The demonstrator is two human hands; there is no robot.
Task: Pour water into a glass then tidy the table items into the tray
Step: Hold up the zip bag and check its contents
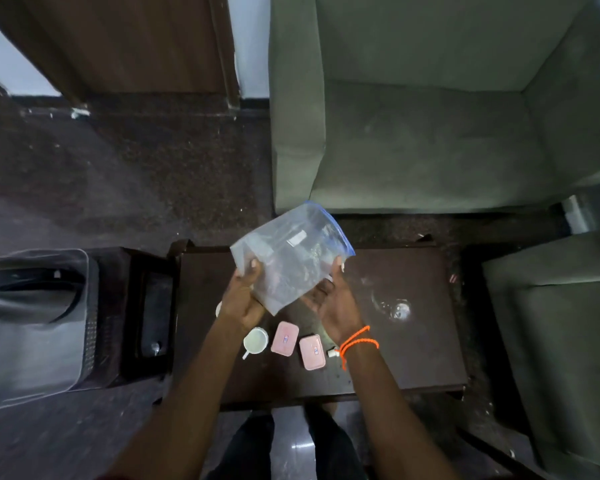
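Left hand [244,299] gripped the left edge of a clear zip bag [288,258], thumb over its face; right hand [336,306], an orange cord [357,341] around its wrist, lay half open beneath the bag's right edge, thumb pressing that edge. The bag was held tilted above the dark table [413,341], blue seal strip uppermost. Below the hands, on the table, stood a white cup [255,340] and, beside it, two pink lidded boxes [284,339] [312,352]. A clear glass [394,306] stood well apart, to the right. Green armchairs [430,133] flanked the table.
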